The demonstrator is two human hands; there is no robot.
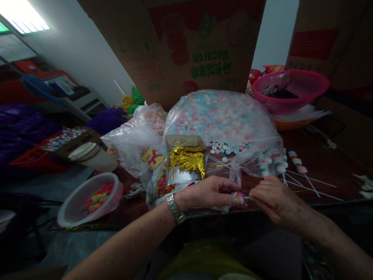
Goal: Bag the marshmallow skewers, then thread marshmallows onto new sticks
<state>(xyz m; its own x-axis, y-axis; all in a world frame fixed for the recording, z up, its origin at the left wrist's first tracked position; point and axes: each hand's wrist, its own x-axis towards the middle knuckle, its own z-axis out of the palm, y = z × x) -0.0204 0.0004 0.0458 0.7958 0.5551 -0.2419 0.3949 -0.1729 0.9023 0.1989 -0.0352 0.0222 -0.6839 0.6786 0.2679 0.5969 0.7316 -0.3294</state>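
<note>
My left hand [215, 192], with a metal watch [176, 209] at its wrist, closes around a candy skewer [239, 194]. Only its pinkish end shows past the fingertips, in what looks like clear wrap. A white stick runs from it to my right hand [274, 196], whose fingers are closed on the stick. Behind my left hand stands an open box of gold twist ties [188, 160]. Candy skewers [297, 162] in pastel colours lie beyond my right hand, sticks toward me. A large clear bag of pastel candies [218, 112] rests behind, with loose candies [224, 148] at its mouth.
At left, a translucent bowl [68, 210] holds colourful candies near the table edge, and a lidded white bucket [97, 157] stands behind it. A pink basket [317, 83] sits at back right. A large cardboard box [131, 46] rises at the back. The table's front edge [329, 208] runs below my hands.
</note>
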